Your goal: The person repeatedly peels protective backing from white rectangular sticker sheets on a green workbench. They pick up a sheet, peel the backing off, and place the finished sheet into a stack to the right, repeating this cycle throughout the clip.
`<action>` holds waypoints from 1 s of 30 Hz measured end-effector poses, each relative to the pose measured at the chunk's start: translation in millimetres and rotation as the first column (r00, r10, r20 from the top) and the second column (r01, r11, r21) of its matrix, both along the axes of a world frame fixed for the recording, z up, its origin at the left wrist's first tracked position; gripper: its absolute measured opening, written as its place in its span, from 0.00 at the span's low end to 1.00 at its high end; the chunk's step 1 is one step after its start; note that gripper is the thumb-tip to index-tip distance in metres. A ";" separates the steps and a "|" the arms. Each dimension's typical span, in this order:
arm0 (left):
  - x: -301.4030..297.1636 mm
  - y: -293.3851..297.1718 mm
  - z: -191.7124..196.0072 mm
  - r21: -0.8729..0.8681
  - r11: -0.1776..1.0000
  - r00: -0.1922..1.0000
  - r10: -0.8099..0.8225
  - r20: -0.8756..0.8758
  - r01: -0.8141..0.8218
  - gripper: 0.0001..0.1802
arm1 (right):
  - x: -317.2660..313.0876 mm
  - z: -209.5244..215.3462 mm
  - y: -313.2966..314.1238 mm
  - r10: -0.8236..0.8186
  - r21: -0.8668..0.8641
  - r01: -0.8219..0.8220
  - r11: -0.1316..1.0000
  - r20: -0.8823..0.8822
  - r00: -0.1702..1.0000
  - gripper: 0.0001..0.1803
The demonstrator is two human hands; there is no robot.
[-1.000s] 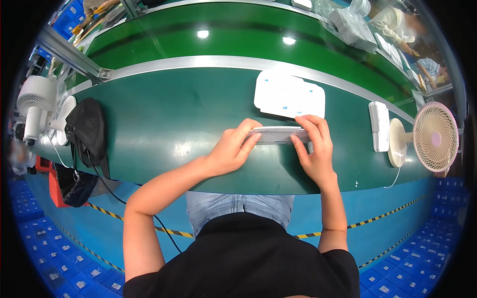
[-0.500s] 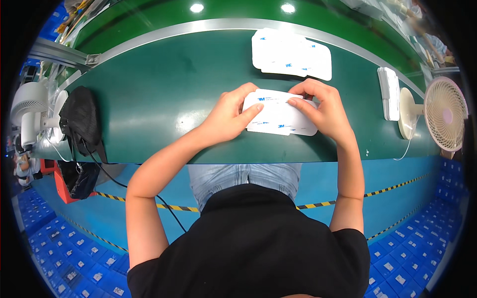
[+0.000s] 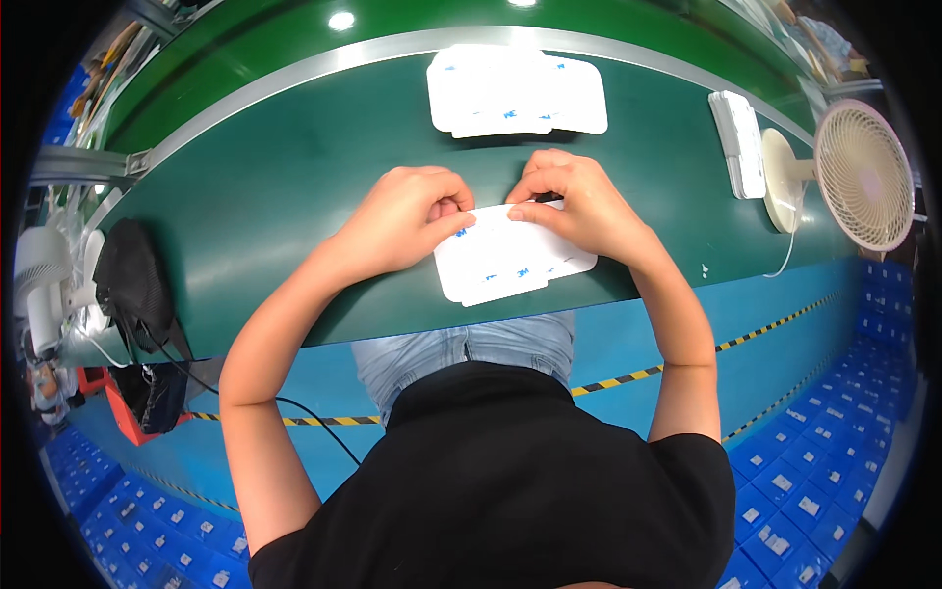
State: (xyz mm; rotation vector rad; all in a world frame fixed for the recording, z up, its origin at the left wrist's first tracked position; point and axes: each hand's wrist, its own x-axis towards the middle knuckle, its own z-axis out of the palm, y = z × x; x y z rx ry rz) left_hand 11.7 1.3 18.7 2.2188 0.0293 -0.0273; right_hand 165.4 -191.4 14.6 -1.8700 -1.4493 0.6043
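In front of me on the green table lies a white sheet piece [image 3: 505, 260] with rounded corners and small blue print. It looks like a few flat pieces overlapping, with a stepped lower edge. My left hand [image 3: 417, 218] is closed in a pinch at its upper left edge, thumb on top and fingers curled. My right hand [image 3: 569, 201] pinches the upper edge further right, thumb over the white surface. The fingertips partly hide that edge. Beyond my hands rests a stack of similar white sheets [image 3: 515, 93], with the same blue print.
Another white stack [image 3: 738, 145] stands at the right beside a beige fan [image 3: 863, 177]. A white fan [image 3: 44, 285] and a black bag [image 3: 137, 275] with a cable sit at the left. A metal rail [image 3: 383, 47] borders the table's far side. Blue bins [image 3: 785, 491] cover the floor.
My view has turned, so the table appears shifted left and tilted. Both hands have moved to the sheet's upper edge, fingers more curled; the left hand no longer grips its left side.
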 end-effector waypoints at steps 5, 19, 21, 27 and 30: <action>4.4 -0.1 -4.2 -0.032 0.999 0.999 -0.040 0.037 0.041 0.06 | 4.2 -3.2 -3.2 0.015 0.045 -0.014 0.999 -0.036 0.999 0.07; -0.4 2.8 -27.7 0.492 0.864 0.787 -0.376 0.489 0.106 0.08 | -4.3 -3.6 -3.9 0.088 0.152 -0.132 0.980 0.265 0.960 0.07; -0.5 4.1 -30.0 0.544 0.832 0.731 -0.436 0.525 0.105 0.08 | -8.2 -8.6 -8.1 0.078 0.217 -0.170 0.961 0.380 0.922 0.08; -2.8 2.3 -23.9 0.666 0.734 0.681 -0.555 0.478 0.132 0.09 | -16.6 -19.3 -13.8 0.014 0.348 -0.311 0.884 0.646 0.763 0.12; -10.3 -2.3 -17.5 0.720 0.681 0.755 -0.542 0.370 0.135 0.08 | -17.6 -20.3 -13.2 0.003 0.360 -0.332 0.872 0.675 0.738 0.13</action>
